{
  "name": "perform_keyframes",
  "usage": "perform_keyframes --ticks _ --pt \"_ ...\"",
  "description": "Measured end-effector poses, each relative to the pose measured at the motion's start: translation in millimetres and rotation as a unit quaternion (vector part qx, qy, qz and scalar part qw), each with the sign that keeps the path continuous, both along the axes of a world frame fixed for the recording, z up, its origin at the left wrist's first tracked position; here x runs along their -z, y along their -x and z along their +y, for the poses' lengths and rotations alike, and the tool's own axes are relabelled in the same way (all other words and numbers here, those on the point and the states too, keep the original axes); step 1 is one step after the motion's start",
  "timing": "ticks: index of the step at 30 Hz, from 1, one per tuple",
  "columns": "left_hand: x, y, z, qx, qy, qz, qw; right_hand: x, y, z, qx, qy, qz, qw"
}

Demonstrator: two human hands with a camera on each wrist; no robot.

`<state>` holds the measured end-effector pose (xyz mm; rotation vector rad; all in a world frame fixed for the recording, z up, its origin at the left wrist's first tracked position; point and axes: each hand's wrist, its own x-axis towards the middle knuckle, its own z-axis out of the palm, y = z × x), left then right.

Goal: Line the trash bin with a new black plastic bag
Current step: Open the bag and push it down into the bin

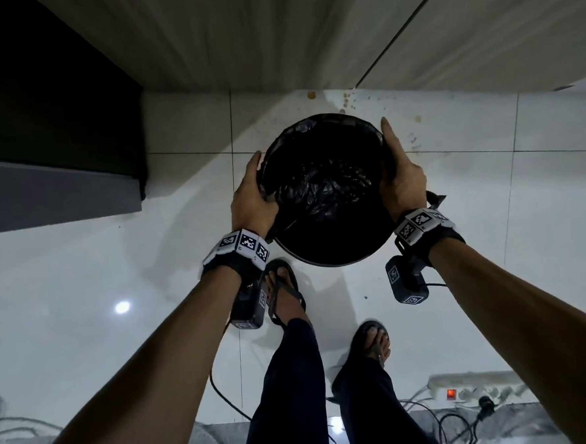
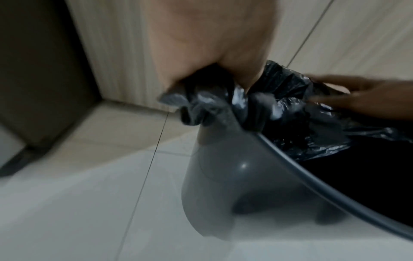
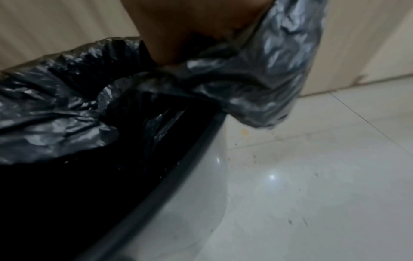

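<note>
A round grey trash bin [image 1: 334,253] stands on the white tiled floor, with a crumpled black plastic bag [image 1: 320,189] inside it. My left hand [image 1: 254,193] grips a bunch of the bag's edge at the bin's left rim. In the left wrist view that bunch of the bag [image 2: 201,109] sits pinched under my palm, above the bin wall [image 2: 234,176]. My right hand [image 1: 400,170] holds the bag's edge at the right rim, one finger lying along the rim. The right wrist view shows the bag [image 3: 263,74] draped over the bin rim [image 3: 178,176] and round my hand. The near rim is bare.
Wood-grain cabinet fronts [image 1: 273,34] stand just behind the bin, and a dark unit [image 1: 47,99] is at the left. My feet in sandals [image 1: 286,297] are right behind the bin. A power strip [image 1: 476,387] and cables lie near the bottom edge. Stains mark the tiles [image 1: 346,102].
</note>
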<state>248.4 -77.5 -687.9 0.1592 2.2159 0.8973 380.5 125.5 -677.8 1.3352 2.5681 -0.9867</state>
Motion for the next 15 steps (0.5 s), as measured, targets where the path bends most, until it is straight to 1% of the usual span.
perform_keyframes --ticks 5,10,12,15 --pt "-0.2 -15.3 -5.7 -0.060 0.002 0.013 0.998 0.1 -13.3 -2.4 0.010 0.033 0.009 0.999" --pt "-11.6 -53.6 -19.7 -0.104 -0.022 -0.013 0.994 -6.7 -44.4 -27.8 0.050 0.042 0.032 0.997" --pt "-10.9 -71.4 -22.5 -0.122 -0.010 -0.021 0.992 -7.1 -54.1 -39.4 0.072 0.073 0.039 0.994" --pt "-6.1 -87.4 -22.7 -0.149 0.003 -0.032 0.988 -2.3 -62.5 -49.6 0.129 0.138 0.030 0.982"
